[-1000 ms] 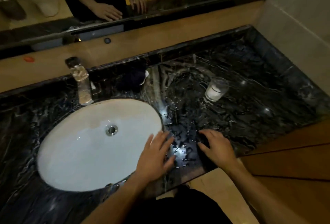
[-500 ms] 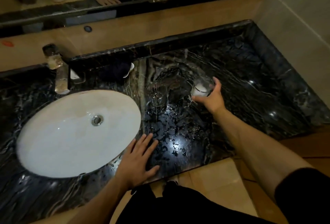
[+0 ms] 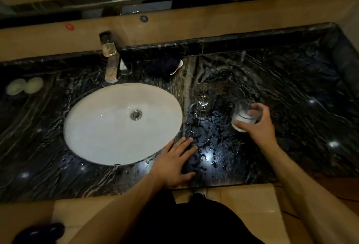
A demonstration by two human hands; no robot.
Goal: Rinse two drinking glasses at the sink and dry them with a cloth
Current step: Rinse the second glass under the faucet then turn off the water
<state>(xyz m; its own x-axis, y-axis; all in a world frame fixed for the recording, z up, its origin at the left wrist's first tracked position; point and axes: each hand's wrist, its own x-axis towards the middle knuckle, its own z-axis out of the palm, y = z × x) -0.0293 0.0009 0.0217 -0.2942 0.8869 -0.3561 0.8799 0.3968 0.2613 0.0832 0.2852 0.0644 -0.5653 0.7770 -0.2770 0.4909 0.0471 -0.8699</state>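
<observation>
clear second glass [image 3: 203, 100] (barely visible), milky glass [image 3: 245, 115] in right hand's [image 3: 259, 125] grip, left hand [image 3: 174, 163] flat

Both bare forearms reach up from the bottom edge toward the counter. The left hand [image 3: 174, 164] lies flat, palm down, near the front edge of the counter [image 3: 291, 92], fingers straight and slightly spread, thumb out to the right. The right arm extends farther, its wrist bent inward; the right hand [image 3: 259, 125] wraps a glass [image 3: 243, 115], thumb on the near side, fingers curled round the far side. A dark sleeve shows at the bottom centre.
</observation>
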